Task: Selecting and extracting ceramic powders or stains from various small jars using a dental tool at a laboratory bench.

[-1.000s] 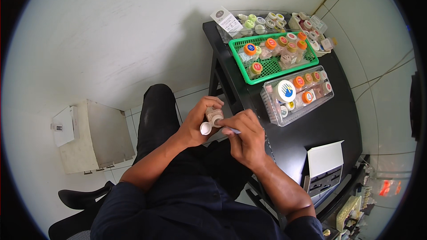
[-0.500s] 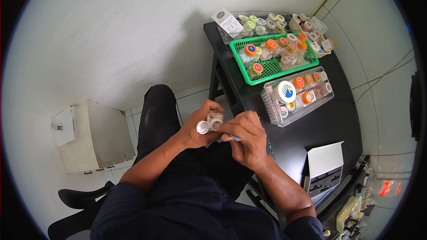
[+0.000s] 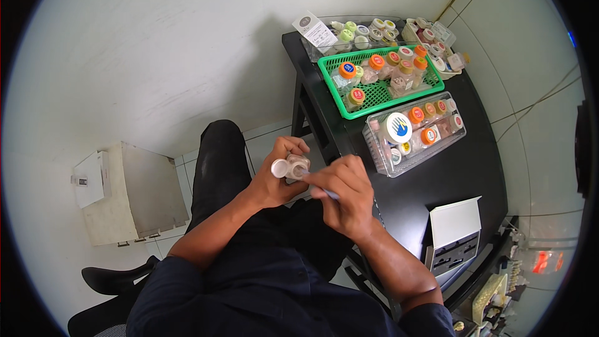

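Hands meet over the lap of a seated person beside a black table (image 3: 462,175). The left hand (image 3: 274,178) is clamped around a small clear bottle (image 3: 297,166) with a white cap (image 3: 279,168), held tilted with the cap pointing left. The right hand (image 3: 344,195) has its fingers pinched together on a thin pen-like tool (image 3: 331,194), its tip at the bottle. On the table, a green basket (image 3: 374,95) holds orange-capped bottles; just beside it, a clear plastic tray (image 3: 430,150) carries more orange caps and a round white lid with a blue mark (image 3: 399,127). A white tilted label card (image 3: 316,30) stands at the far corner, a white box (image 3: 454,224) near the front edge.
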Motion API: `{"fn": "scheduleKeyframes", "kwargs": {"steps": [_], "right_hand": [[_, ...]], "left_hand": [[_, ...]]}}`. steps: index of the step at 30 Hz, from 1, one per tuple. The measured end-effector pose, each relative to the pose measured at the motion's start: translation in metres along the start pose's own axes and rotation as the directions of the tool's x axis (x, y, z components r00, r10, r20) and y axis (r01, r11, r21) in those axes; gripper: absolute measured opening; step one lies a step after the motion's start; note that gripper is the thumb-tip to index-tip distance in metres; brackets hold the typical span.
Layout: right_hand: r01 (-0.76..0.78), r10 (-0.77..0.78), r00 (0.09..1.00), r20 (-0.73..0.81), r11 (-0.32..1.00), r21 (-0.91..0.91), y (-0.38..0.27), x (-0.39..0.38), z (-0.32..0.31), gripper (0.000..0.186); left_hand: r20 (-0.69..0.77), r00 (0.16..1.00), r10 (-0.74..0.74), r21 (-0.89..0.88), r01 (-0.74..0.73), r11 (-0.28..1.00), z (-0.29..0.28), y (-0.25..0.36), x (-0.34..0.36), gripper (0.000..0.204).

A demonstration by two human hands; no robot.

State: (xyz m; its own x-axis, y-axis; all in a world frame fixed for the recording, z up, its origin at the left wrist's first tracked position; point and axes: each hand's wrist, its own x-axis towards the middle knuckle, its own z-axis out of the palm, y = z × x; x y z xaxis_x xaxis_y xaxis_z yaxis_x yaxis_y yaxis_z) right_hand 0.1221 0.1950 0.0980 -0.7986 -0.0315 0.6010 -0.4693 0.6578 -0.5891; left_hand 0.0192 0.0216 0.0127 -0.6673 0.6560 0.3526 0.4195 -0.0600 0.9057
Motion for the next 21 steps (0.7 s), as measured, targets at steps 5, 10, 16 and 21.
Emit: {"fn": "scheduleKeyframes", "kwargs": {"steps": [5,10,16,21], "right_hand": [[0.014,-0.012,0.999,-0.036,0.999,0.047,-0.002,-0.001,-0.002,0.025],[-0.018,0.019,1.0,-0.004,0.999,0.039,-0.001,-0.001,0.0,0.023],[-0.074,0.073,0.997,-0.026,0.997,-0.023,0.002,-0.002,0.001,0.023],[-0.123,0.123,0.992,-0.039,0.992,0.003,0.002,-0.003,0.003,0.022]], "left_hand": [[-0.048,0.993,0.11,0.098,-0.105,0.99,-0.005,-0.002,-0.001,0.062],[-0.011,0.992,0.126,0.126,-0.123,0.984,-0.009,0.011,0.008,0.067],[0.021,0.992,-0.123,-0.032,0.123,0.992,-0.009,0.009,0.0,0.06],[0.071,0.983,-0.169,-0.063,0.173,0.983,-0.005,0.008,0.0,0.057]]}}
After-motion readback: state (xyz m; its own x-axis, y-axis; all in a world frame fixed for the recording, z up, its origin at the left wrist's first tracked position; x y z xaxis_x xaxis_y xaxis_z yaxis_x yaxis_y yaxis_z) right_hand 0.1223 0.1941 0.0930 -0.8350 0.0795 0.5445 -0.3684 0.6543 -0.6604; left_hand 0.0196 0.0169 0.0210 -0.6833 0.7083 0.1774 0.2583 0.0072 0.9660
